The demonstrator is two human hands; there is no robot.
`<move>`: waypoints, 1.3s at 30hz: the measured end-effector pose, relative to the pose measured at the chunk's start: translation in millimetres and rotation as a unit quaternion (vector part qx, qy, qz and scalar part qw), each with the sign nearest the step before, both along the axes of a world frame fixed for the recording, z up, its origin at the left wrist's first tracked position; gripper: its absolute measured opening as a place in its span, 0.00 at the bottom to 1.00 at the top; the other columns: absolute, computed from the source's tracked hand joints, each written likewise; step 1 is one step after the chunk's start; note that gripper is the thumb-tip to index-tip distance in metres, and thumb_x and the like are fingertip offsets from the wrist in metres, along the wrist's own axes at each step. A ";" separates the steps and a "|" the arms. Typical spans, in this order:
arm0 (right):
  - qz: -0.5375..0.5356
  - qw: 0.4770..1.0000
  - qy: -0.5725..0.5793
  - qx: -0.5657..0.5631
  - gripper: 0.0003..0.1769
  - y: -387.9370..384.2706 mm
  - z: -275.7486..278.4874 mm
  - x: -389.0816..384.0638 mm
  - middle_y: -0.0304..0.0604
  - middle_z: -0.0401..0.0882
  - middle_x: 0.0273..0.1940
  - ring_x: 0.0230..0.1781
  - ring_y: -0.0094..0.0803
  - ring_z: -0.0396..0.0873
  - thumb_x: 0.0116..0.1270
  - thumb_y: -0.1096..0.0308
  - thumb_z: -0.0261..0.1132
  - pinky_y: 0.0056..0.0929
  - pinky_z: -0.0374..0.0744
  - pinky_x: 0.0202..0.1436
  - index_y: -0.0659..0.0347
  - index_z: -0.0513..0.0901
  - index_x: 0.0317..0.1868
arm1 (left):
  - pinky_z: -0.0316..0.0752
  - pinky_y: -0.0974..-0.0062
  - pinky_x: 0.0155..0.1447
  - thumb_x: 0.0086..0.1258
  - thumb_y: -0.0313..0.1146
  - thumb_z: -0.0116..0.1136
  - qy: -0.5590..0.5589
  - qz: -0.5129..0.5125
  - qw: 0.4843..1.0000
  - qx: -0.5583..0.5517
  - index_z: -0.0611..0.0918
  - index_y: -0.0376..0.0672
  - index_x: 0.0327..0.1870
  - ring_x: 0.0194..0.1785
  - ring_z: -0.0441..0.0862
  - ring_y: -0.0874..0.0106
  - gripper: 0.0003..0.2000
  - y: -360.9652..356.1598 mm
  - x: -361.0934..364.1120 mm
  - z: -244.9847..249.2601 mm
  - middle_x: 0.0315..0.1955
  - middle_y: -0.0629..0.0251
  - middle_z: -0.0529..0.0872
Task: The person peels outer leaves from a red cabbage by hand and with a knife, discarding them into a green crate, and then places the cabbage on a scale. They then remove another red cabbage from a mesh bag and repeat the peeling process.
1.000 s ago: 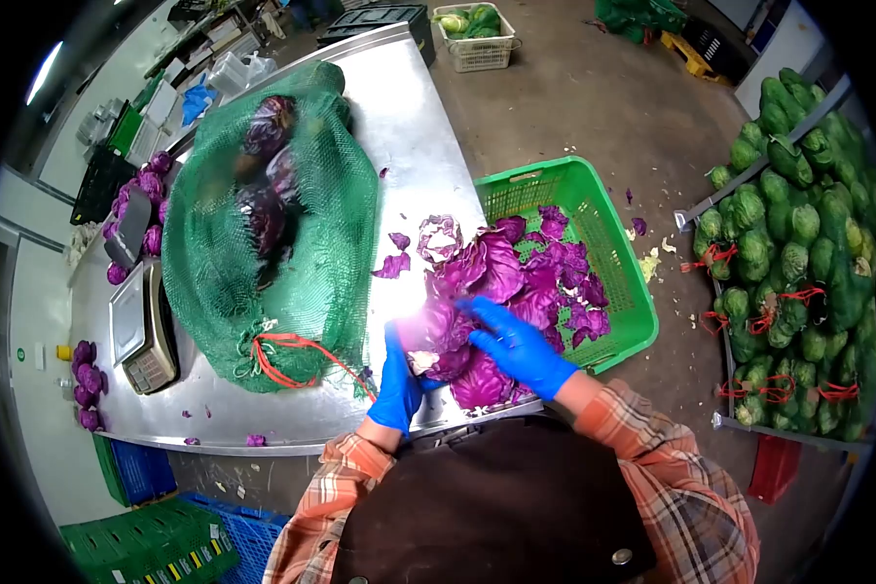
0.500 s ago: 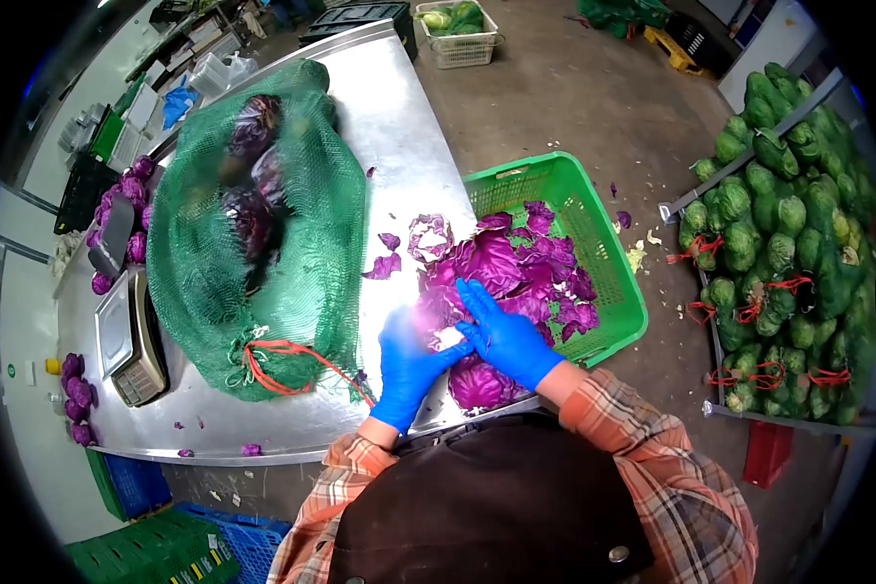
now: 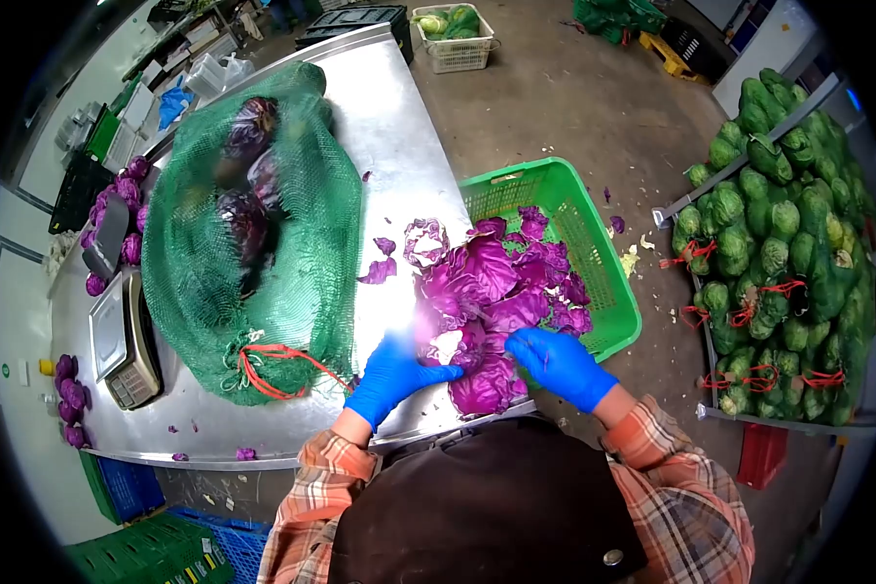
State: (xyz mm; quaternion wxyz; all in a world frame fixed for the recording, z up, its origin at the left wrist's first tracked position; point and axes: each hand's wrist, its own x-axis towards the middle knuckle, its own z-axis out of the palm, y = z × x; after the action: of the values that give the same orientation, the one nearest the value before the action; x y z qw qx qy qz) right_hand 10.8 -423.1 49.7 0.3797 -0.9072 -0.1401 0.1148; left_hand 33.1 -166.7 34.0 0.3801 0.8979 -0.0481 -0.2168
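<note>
A red cabbage (image 3: 465, 346) with a pale cut base rests at the table's front right edge. My left hand (image 3: 399, 378), in a blue glove, is closed against its left side, thumb across the front; a bright blur covers part of the fingers. To its right, my blue-gloved right hand (image 3: 561, 368) has its fingers curled together, and what they hold, if anything, is hidden. Loose purple leaves (image 3: 492, 268) lie around the cabbage and spill into a green basket (image 3: 608, 282). Another leafy piece with a pale middle (image 3: 425, 242) sits behind on the table.
A green mesh sack (image 3: 311, 234) of red cabbages, tied with red string, fills the table's (image 3: 399, 127) middle. Left of it stands a scale (image 3: 125, 341), with more cabbages (image 3: 71, 399) along the edge. At right, a rack holds netted green cabbages (image 3: 784, 224).
My right hand has pulled away from the cabbage to the right, and its fingers have curled. My left hand stays at the cabbage, shifted slightly left and down. More of the cabbage shows.
</note>
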 end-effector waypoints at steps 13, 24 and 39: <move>-0.177 0.984 -0.007 0.020 0.19 -37.3 -67.0 28.1 0.58 0.81 0.33 0.32 0.50 0.82 0.74 0.55 0.54 0.39 0.78 0.37 0.64 0.80 0.44 | 0.62 0.61 0.71 0.45 0.51 0.77 -0.158 0.043 0.986 0.029 0.55 0.27 0.70 0.69 0.64 0.46 0.56 -34.2 -28.0 -30.4 0.66 0.36 0.63; -0.125 0.905 0.253 0.319 0.34 31.4 -56.0 46.9 0.47 0.77 0.52 0.49 0.30 0.77 0.61 0.53 0.71 0.31 0.79 0.44 0.59 0.71 0.64 | 0.56 0.62 0.75 0.43 0.45 0.80 -0.183 -0.053 0.977 -0.097 0.50 0.34 0.74 0.75 0.57 0.54 0.60 7.1 -38.5 -55.4 0.73 0.44 0.53; -0.109 0.974 0.014 0.199 0.39 47.1 -69.2 32.2 0.45 0.77 0.52 0.51 0.32 0.77 0.61 0.62 0.72 0.31 0.77 0.56 0.60 0.64 0.70 | 0.58 0.59 0.73 0.40 0.49 0.81 -0.126 0.066 0.985 -0.100 0.48 0.35 0.75 0.73 0.57 0.53 0.64 -3.0 -76.0 -27.3 0.71 0.43 0.54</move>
State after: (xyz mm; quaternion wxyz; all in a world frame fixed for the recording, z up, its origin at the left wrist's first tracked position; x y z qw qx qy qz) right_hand 43.0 -376.0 -19.5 0.5644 -0.8217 -0.0555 0.0554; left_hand -42.9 -169.7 6.7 0.4728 0.8764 -0.0580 -0.0706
